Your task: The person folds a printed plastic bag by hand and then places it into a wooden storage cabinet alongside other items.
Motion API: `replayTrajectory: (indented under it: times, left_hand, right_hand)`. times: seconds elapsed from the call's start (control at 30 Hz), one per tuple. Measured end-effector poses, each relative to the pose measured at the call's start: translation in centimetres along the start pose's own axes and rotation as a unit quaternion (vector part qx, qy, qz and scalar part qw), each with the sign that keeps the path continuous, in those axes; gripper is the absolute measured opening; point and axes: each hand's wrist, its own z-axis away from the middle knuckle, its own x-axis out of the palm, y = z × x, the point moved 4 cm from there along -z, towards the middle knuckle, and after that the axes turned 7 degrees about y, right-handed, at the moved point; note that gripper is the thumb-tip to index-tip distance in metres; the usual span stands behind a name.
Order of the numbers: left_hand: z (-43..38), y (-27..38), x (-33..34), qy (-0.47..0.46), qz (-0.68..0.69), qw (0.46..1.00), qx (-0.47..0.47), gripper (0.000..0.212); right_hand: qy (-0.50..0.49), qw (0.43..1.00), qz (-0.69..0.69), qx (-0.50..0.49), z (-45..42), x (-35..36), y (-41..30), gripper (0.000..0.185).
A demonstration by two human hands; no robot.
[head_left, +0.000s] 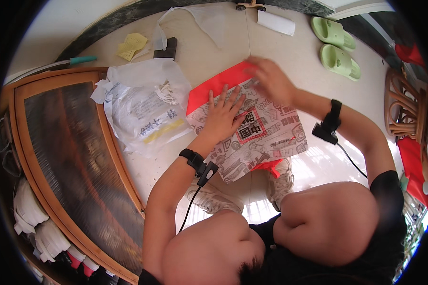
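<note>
A flattened shopping bag with grey printed lettering and a red side panel lies on the floor before my shoes. My left hand rests flat on its printed face, fingers spread towards the red panel. My right hand, slightly blurred, is at the bag's far corner, where the red panel ends; whether it pinches the edge cannot be told. A red strap pokes out from the bag's near edge. Left of the bag lies a crumpled white plastic bag with a crumpled piece of paper on it.
An open wooden cabinet door stands at the left, with shoes behind it. Farther off are yellow paper, a black item, a thin clear bag, a white roll and green slippers. A rattan chair stands right.
</note>
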Motion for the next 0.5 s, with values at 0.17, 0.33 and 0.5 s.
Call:
replayTrajectory:
  times: [0.17,0.33,0.5]
  left_hand:
    - [-0.5,0.1,0.3,-0.077,-0.01,0.997,0.011,0.078]
    - [-0.8,-0.4,0.0,-0.064,0.021,0.998,0.016,0.085]
    - [-4.0,-3.4,-1.2,0.007,0.031,0.998,0.054,0.089]
  right_hand:
    - [-0.235,0.966,-0.017,-0.103,6.1,3.3,-1.6,0.075]
    - [-0.256,0.958,-0.022,-0.131,7.8,3.1,0.8,0.077]
    - [-0.248,0.96,0.029,-0.126,4.8,3.6,3.2,0.087]
